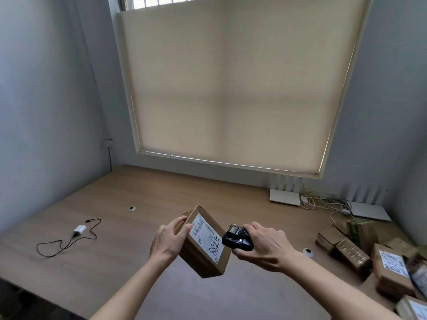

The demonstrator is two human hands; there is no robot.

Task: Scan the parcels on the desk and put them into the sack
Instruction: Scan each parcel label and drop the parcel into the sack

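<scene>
The left hand [169,239] is gripping a brown cardboard parcel [204,244], fingers curled over its upper left edge and thumb lying along the near side, and is holding it tilted in the air above the wooden desk [143,199]. The parcel's white shipping label [206,236] is facing up and to the right, showing barcodes and handwritten blue digits. The right hand [265,247] is wrapping its fingers round a black handheld scanner [236,237], whose head is sitting just beside the label's right edge, close enough that I cannot tell whether it is touching the box.

Off to the right, more parcels [353,255] are lying heaped on the desk, some with labels, the nearest ones blurring at the frame's edge. Behind them a tangle of white cables [323,202] is running between two flat white devices [284,197] by the wall. On the left side of the desk a small white charger [80,228] is lying with its dark cord [60,243] looping beside it. A cream roller blind [231,84] is covering the window beyond the desk. No sack is showing in this view.
</scene>
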